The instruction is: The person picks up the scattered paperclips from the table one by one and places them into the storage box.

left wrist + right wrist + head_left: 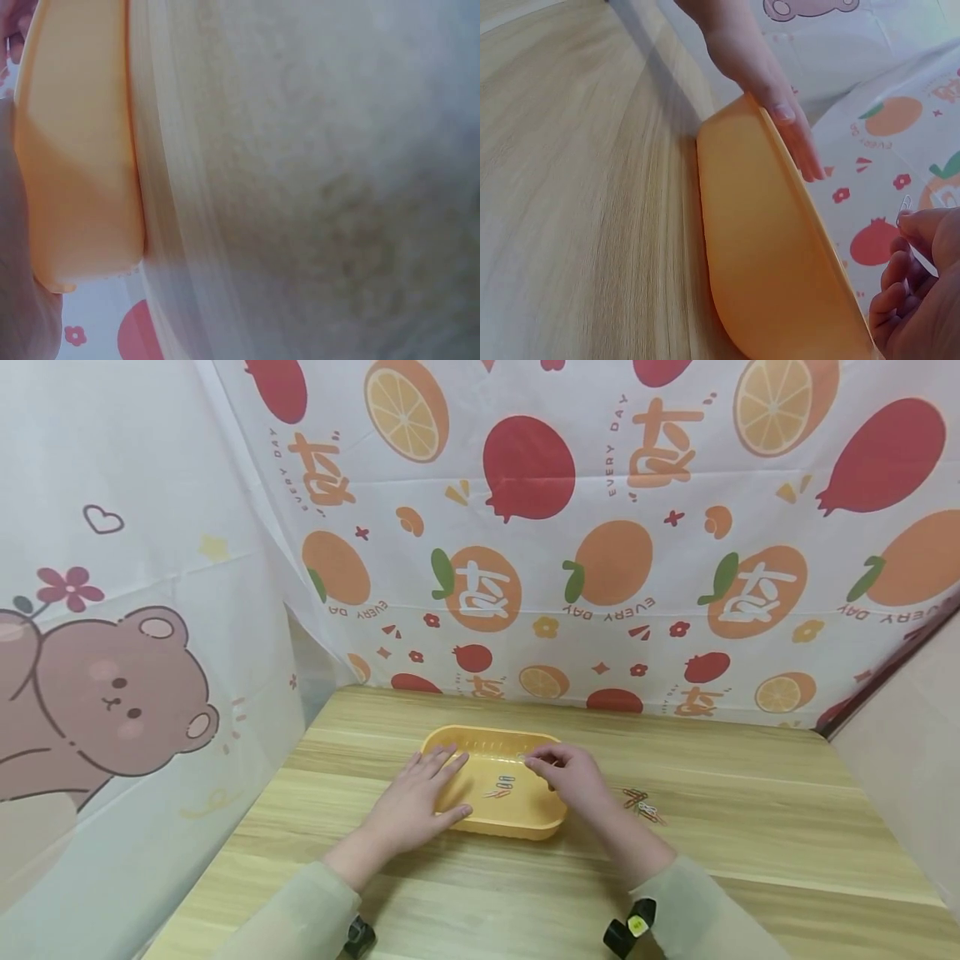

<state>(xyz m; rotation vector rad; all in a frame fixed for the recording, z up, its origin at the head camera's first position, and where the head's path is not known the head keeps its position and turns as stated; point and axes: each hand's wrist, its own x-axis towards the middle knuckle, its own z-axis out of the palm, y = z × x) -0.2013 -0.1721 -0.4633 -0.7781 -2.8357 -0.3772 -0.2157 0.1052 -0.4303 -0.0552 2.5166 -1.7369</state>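
Note:
A yellow plastic tray (504,828) stands on the wooden table with several paper clips (506,779) lying on its floor, some bluish and some pinkish. My left hand (420,797) rests across the tray's left rim, its fingers spread and straight. Above the tray's right side, my right hand (573,777) pinches a white paper clip (906,202) between thumb and finger. In the right wrist view the clip sticks up from the fingertips, and the tray's outer wall (772,232) shows beside the hand. Only the tray's outside shows in the left wrist view.
A small pile of paper clips (643,806), red, white and pinkish, lies on the wooden table (750,827) to the right of the tray. A fruit-print curtain (525,568) hangs behind the table, and a bear-print curtain (150,693) hangs at the left.

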